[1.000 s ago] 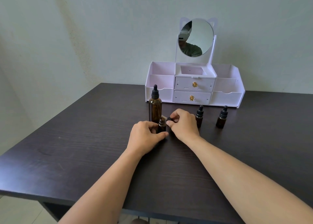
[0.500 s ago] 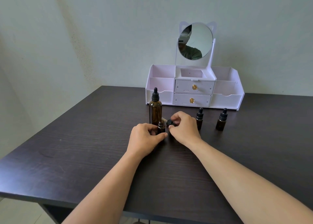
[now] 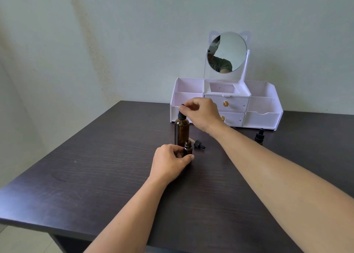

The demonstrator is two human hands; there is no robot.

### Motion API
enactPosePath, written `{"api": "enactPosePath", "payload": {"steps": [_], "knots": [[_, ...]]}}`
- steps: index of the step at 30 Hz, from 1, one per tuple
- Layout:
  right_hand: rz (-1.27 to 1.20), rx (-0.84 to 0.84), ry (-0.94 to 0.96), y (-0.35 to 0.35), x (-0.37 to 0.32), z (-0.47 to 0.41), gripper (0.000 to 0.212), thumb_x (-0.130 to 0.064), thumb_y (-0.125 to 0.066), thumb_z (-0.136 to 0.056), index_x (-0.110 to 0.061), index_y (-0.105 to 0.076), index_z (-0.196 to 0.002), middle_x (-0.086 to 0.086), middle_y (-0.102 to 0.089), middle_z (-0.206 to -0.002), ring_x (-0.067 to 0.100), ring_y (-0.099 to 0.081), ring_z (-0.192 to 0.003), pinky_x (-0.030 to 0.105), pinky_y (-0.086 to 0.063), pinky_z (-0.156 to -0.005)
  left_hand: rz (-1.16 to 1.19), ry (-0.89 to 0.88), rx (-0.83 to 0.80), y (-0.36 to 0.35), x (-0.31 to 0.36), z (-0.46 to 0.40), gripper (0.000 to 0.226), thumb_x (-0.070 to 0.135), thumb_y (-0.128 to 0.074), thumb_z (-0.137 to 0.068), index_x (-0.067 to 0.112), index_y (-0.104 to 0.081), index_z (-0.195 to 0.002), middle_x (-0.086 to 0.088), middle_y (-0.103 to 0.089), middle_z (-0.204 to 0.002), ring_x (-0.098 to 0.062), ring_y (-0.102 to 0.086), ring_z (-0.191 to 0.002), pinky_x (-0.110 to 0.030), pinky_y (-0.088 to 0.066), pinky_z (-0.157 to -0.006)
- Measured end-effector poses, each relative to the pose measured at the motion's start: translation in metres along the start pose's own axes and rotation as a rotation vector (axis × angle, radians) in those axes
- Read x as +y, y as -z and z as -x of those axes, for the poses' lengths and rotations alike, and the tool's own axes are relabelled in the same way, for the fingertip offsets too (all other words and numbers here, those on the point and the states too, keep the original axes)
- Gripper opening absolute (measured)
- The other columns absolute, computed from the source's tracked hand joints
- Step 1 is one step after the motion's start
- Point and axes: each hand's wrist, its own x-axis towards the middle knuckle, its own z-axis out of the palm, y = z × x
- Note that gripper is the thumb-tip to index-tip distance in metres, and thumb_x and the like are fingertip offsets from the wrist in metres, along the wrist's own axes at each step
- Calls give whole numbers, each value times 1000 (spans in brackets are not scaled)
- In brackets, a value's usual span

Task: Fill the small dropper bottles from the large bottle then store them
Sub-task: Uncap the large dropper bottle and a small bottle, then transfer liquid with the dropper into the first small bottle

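Observation:
A large amber bottle (image 3: pixel 181 131) with a black dropper cap stands upright on the dark table. My right hand (image 3: pixel 201 113) pinches the rubber bulb of that cap from above. Just in front stands a small amber dropper bottle (image 3: pixel 188 148), uncapped, with my left hand (image 3: pixel 169 162) wrapped around its lower part. Its black dropper cap (image 3: pixel 198 144) lies on its side on the table to the right. Another small capped dropper bottle (image 3: pixel 259 136) stands farther right; my right forearm hides most of a third.
A white organizer (image 3: pixel 258 107) with open side compartments, two shut drawers and a round cat-eared mirror (image 3: pixel 227 51) stands at the back against the wall. The dark table (image 3: pixel 95 166) ends near me and drops off at the left edge.
My right hand has set the small dropper cap down on the table and risen to the top of the large bottle. My left hand still holds the small bottle.

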Motion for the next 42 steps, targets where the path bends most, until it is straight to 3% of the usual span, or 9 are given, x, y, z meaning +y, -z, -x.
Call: {"api": "enactPosePath", "payload": {"steps": [4,14,23,30,36,42], "knots": [[17,19,-2,-4,-3,-4,18,-29,-72,-83,-12,-75,-90,-3,-69,-81,11,-63,-80,27,-52,-79,-3,-10,-8,-1,-2,-1,34,42,-75,-79,20,-73,-105,7,-64,-74,-7,-58,-67,-16,-42,-58],[-50,79,39,-9,-10,-4,12,-14,-65,-88,-8,-75,-89,0,-71,-82,15,-67,-82,32,-56,-83,4,-19,-8,-1,-3,-2,35,41,-74,-80,20,-72,-108,7,-64,-77,-7,-59,-69,-15,-42,-59],[-30,129,82,-9,-11,-3,12,-14,-69,-86,-6,-76,-90,7,-74,-88,16,-68,-81,34,-57,-81,-4,-32,-8,1,-2,-1,37,40,-74,-81,20,-71,-111,6,-66,-81,-8,-61,-73,-19,-50,-65],[-56,79,70,-4,-12,-6,12,-17,-65,-89,-12,-74,-85,-2,-73,-78,12,-70,-77,35,-57,-81,10,-33,10,0,-1,-1,33,41,-76,-79,20,-73,-104,6,-64,-75,-7,-58,-68,-18,-46,-60],[-96,104,97,4,-20,-15,11,-18,-66,-88,-12,-74,-82,1,-74,-78,17,-71,-78,39,-57,-82,96,-42,54,-2,-4,-2,50,46,-79,-73,20,-71,-115,8,-62,-72,-4,-55,-64,-17,-46,-63],[-156,164,163,23,-41,-25,10,-16,-66,-88,-11,-72,-82,-1,-73,-73,5,-70,-67,24,-56,-75,161,-52,65,-4,-6,-3,46,45,-79,-74,21,-72,-113,10,-59,-65,5,-50,-53,-10,-39,-55]]}}
